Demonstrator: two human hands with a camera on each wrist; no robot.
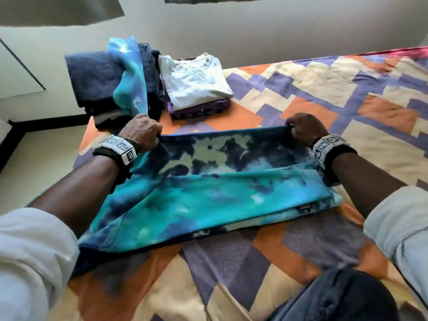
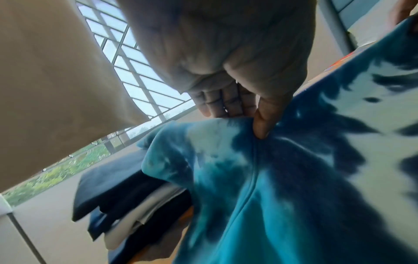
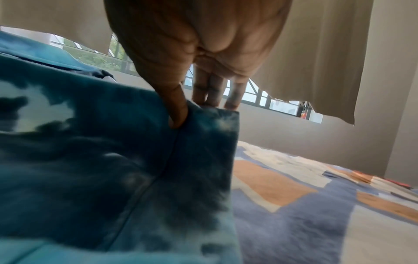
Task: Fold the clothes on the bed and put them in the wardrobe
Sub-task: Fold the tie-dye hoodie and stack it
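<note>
A blue and teal tie-dye garment (image 1: 208, 188) lies spread across the patterned bed (image 1: 347, 89) in front of me. My left hand (image 1: 144, 132) pinches its far left corner, thumb over the cloth (image 2: 260, 125). One sleeve (image 1: 129, 77) trails from that corner over the dark pile behind. My right hand (image 1: 301, 129) pinches the far right corner between thumb and fingers (image 3: 178, 114). The far edge is lifted and stretched between both hands.
A stack of dark navy folded clothes (image 1: 92, 79) sits at the bed's far left corner. Beside it a folded white shirt (image 1: 194, 79) lies on purple garments (image 1: 201, 107). Curtains (image 3: 305, 53) hang over a window beyond.
</note>
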